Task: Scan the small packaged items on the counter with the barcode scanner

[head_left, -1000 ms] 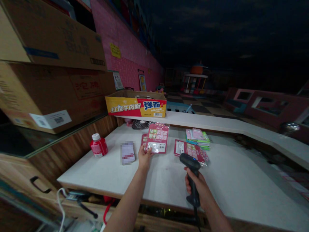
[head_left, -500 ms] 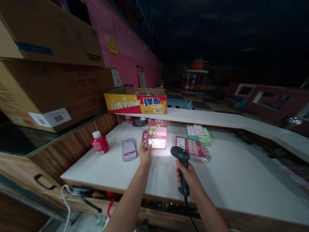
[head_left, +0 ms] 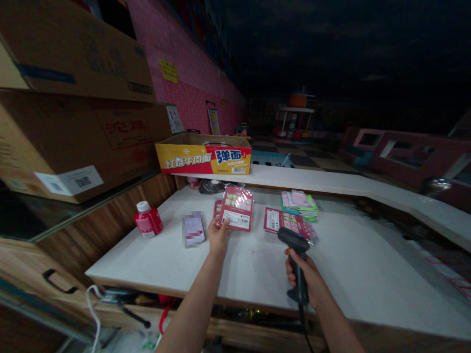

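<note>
My left hand (head_left: 218, 234) grips the lower left corner of a pink card packet (head_left: 236, 208) in clear plastic, tilted up with a white barcode label facing me. Another pink packet (head_left: 218, 208) shows partly behind it. My right hand (head_left: 302, 272) is wrapped round the handle of a black barcode scanner (head_left: 294, 240), its cable hanging over the counter's front edge. Beyond the scanner lie more pink packets (head_left: 285, 221) with a white label. Behind those sits a stack of pink and green packets (head_left: 300, 203).
On the white counter (head_left: 250, 274) stand a red bottle (head_left: 148, 219) and a phone-like object (head_left: 193, 229), blurred out. A yellow and red carton (head_left: 204, 158) rests on the raised ledge (head_left: 312, 177). Large cardboard boxes (head_left: 73, 142) are stacked at the left.
My right hand has moved the scanner rightward, away from the packet in my left hand. The bright light on the packet and counter is gone. The held packet has tilted a little.
</note>
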`<state>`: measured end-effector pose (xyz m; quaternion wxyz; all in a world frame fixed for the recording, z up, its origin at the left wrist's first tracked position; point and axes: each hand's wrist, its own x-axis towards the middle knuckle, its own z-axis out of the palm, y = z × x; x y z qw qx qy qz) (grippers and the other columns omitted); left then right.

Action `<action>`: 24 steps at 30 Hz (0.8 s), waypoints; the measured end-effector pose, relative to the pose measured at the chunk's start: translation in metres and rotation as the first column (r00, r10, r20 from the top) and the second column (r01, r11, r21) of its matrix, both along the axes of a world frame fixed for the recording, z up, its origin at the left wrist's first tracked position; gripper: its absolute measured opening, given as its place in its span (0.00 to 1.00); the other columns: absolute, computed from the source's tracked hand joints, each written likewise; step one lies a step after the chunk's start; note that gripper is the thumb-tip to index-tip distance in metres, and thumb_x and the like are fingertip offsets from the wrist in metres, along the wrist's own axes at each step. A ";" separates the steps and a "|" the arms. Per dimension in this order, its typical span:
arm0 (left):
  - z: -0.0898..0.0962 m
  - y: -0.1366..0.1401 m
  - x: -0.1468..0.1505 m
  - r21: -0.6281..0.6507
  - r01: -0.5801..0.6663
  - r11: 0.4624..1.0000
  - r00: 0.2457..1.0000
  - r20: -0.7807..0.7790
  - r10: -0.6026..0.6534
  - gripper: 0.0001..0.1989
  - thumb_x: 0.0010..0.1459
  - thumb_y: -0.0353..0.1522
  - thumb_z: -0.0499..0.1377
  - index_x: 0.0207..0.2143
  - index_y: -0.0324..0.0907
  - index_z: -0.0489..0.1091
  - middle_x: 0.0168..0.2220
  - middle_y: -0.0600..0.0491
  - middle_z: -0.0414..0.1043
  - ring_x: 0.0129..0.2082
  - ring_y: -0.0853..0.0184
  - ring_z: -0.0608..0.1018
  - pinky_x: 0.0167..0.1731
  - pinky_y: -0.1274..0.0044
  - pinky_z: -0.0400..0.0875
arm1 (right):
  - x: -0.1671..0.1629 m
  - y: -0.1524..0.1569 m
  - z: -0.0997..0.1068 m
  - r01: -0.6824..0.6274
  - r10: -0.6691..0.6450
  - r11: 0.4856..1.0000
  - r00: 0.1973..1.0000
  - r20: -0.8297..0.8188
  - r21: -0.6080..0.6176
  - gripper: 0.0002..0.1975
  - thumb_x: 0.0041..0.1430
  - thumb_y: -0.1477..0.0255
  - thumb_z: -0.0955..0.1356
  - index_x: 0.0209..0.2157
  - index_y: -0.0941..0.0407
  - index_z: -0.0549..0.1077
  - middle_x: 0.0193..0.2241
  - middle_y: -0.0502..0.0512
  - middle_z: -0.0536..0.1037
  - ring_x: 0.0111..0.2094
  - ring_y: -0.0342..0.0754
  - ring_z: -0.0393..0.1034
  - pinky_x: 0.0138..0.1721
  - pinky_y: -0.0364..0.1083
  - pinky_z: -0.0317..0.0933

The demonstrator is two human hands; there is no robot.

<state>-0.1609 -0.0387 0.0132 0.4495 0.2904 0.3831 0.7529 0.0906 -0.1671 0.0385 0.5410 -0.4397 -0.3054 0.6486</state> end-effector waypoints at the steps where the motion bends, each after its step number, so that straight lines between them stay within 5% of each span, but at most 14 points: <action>1: 0.001 0.000 0.000 0.004 0.006 1.000 1.000 0.025 -0.006 0.30 0.32 0.42 0.74 0.37 0.39 0.69 0.31 0.52 0.78 0.27 0.67 0.79 0.28 0.76 0.75 | 0.011 -0.002 -0.004 0.005 -0.005 1.000 0.999 -0.040 0.007 0.24 0.45 0.54 0.76 0.35 0.56 0.69 0.16 0.43 0.68 0.14 0.38 0.58 0.13 0.37 0.52; 6: 0.000 0.003 -0.007 0.022 0.018 1.000 0.992 0.123 -0.020 0.25 0.36 0.42 0.73 0.33 0.38 0.70 0.30 0.52 0.78 0.28 0.67 0.79 0.31 0.75 0.75 | 0.054 -0.008 -0.021 0.073 -0.062 0.997 0.956 -0.286 0.028 0.18 0.50 0.59 0.75 0.34 0.55 0.70 0.17 0.42 0.64 0.14 0.35 0.54 0.14 0.35 0.48; 12: -0.002 0.008 -0.012 0.010 -0.036 0.999 0.987 0.157 0.034 0.23 0.39 0.44 0.72 0.31 0.39 0.69 0.26 0.54 0.76 0.25 0.68 0.78 0.29 0.76 0.74 | 0.065 -0.010 -0.028 0.115 -0.075 0.993 0.799 -0.596 0.030 0.14 0.50 0.65 0.75 0.31 0.56 0.70 0.18 0.41 0.62 0.15 0.34 0.52 0.14 0.33 0.50; 17: 0.006 0.009 0.004 -0.052 0.105 0.993 0.994 -0.002 -0.105 0.27 0.36 0.47 0.71 0.32 0.38 0.70 0.25 0.53 0.76 0.22 0.67 0.77 0.25 0.76 0.72 | 0.064 -0.008 -0.026 0.103 -0.065 0.994 0.777 -0.626 0.025 0.15 0.48 0.66 0.76 0.33 0.57 0.70 0.18 0.41 0.61 0.15 0.33 0.52 0.14 0.32 0.49; 24: 0.021 0.047 0.058 -0.115 0.129 0.985 0.950 -0.269 -0.155 0.26 0.35 0.52 0.69 0.21 0.39 0.69 0.18 0.54 0.72 0.16 0.69 0.73 0.17 0.79 0.65 | 0.064 -0.004 -0.027 0.094 -0.048 0.994 0.829 -0.557 0.055 0.16 0.48 0.63 0.76 0.31 0.56 0.69 0.18 0.41 0.59 0.15 0.34 0.50 0.14 0.34 0.46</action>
